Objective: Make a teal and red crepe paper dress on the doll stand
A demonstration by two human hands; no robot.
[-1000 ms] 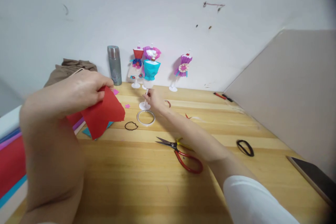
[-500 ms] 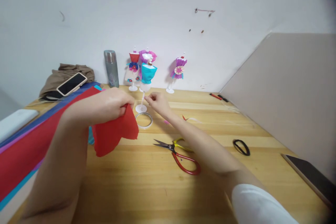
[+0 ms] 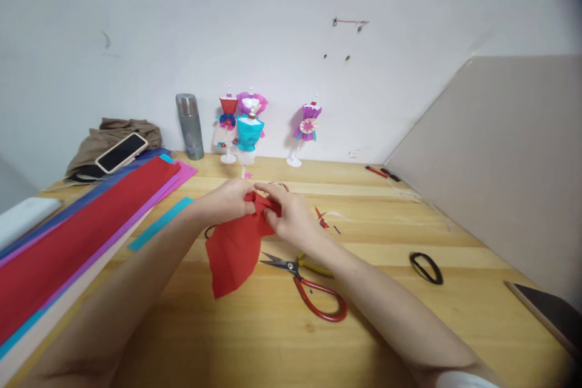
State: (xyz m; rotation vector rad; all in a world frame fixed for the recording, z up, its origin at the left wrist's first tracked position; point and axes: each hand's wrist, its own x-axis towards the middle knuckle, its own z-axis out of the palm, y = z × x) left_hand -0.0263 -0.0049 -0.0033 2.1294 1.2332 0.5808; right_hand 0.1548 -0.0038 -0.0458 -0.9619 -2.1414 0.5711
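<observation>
A red piece of crepe paper hangs over the table between my two hands, its lower corner pointing down toward me. My left hand pinches its upper edge on the left. Close beside it, my right hand grips the same edge between thumb and fingers. Just below my right hand lie scissors with one red and one yellow handle, blades apart. Behind my hands stands a small dress form in a turquoise top; its base is hidden by my hands.
More dressed forms stand along the wall, one apart, near a grey flask. Long coloured paper strips and a phone lie left. Right are a black band and a dark tablet-like slab.
My left hand has carried the red crepe paper right. My right hand has come back from the turquoise dress form's stand and now holds the paper's edge too.
</observation>
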